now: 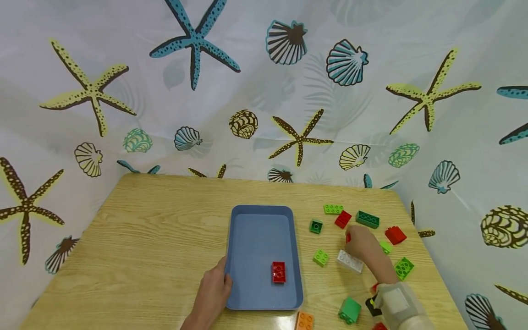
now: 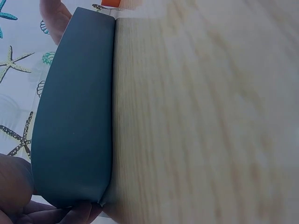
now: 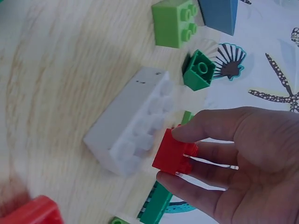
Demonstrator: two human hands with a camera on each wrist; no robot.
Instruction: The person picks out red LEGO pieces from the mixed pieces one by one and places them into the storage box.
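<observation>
My left hand (image 1: 212,288) grips the left side of a blue-grey tray (image 1: 261,238), thumb over the rim. In the left wrist view its fingers curl at the end of the tray wall (image 2: 74,112). One red toy building brick (image 1: 278,272) lies inside the tray, toward the near right. To the right of the tray, my right hand (image 1: 365,247) pinches another red building brick (image 3: 169,151) between thumb and fingers. Just beside that brick lies a long white brick (image 3: 131,121), studs facing the hand in the right wrist view.
Loose bricks surround the right hand: lime (image 1: 320,257), dark green (image 1: 367,219), red (image 1: 396,235) and several others. Nearer the front are a green brick (image 1: 349,310) and an orange one (image 1: 305,321). A patterned cloth (image 1: 247,91) hangs behind the wooden table (image 1: 156,238).
</observation>
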